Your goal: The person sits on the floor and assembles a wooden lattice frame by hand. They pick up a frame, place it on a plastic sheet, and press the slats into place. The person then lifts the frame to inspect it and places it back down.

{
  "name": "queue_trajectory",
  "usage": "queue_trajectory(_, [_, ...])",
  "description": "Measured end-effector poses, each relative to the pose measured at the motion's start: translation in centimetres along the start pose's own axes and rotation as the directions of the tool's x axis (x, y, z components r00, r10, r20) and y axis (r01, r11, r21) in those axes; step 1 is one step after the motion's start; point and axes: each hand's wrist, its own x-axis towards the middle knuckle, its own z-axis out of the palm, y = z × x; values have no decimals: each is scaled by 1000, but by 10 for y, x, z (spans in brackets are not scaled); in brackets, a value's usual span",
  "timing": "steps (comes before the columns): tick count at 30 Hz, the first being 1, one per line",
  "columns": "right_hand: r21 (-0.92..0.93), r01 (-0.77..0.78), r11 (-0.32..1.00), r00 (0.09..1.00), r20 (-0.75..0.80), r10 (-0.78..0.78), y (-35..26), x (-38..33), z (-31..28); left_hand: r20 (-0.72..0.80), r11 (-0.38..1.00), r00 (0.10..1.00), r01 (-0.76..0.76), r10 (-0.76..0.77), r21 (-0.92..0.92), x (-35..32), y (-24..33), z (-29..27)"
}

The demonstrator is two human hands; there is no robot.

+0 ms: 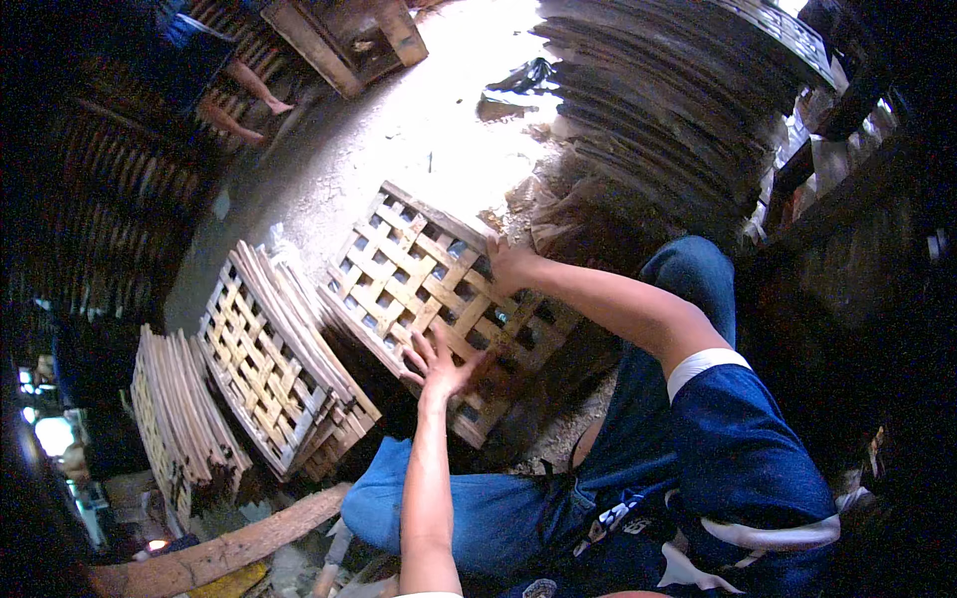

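A woven slat panel (397, 261) in a wooden frame lies slanted in front of me, its pale strips crossing with square gaps between them. My left hand (439, 371) is over its lower part near the near-left edge, fingers spread, with nothing held in them. At the far-right edge, my right hand (510, 265) has its fingers bent over the frame; their tips are partly hidden. Beside the panel, on the left, stands a leaning stack of similar woven panels (257, 367). Farther left is another stack (169, 399), seen mostly by its frame edges.
A curved wooden plank (229, 538) runs along the lower left, near my bent knee. Dark corrugated sheets (658, 110) rise at the upper right. A wooden frame (319, 45) lies at the far side, and another person's bare legs (239, 105) show at the upper left.
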Motion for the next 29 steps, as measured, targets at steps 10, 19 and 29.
queue_trajectory(10, [48, 94, 994, 993, -73, -91, 14, 4, 21, 66, 994, 997, 32, -39, 106, 7, -5, 8])
queue_trajectory(19, [91, 30, 995, 999, -27, -28, 8, -6, 9, 76, 996, 996, 36, -42, 77, 4, 1, 4])
queue_trajectory(29, [135, 89, 987, 995, 37, -95, -3, -18, -5, 6, 998, 1000, 19, -19, 62, 13, -18, 20])
